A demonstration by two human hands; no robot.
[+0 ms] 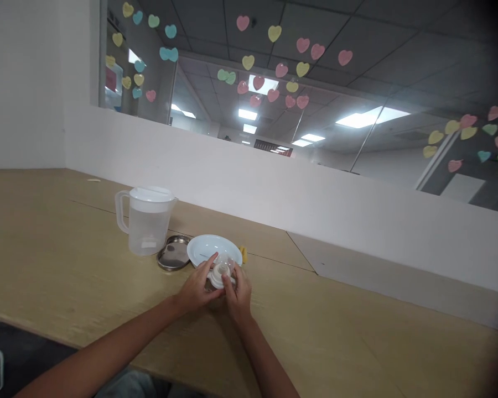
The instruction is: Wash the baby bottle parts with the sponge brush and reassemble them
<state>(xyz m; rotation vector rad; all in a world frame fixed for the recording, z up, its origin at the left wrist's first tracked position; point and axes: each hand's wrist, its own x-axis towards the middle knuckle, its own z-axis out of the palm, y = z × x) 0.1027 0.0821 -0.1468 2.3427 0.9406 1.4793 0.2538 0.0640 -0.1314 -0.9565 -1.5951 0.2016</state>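
Note:
Both of my hands hold what looks like a baby bottle [218, 278], with a white collar and a clear, rounded top. My left hand [196, 287] is curled around its left side, thumb and fingers against it. On the right side, my right hand [238, 290] grips it with the thumb near the collar. My hands hide much of the bottle's lower part. Just beyond them lies a pale blue oval bowl [209, 243], partly covered by the bottle and fingers. A round metal dish [173, 254] sits left of the bowl.
A translucent lidded pitcher [149, 224] with a handle stands behind the metal dish. Some small yellow thing [243, 254] is at the bowl's right edge. The wooden table [87, 265] meets a white wall [232, 182], under a window with heart-shaped notes.

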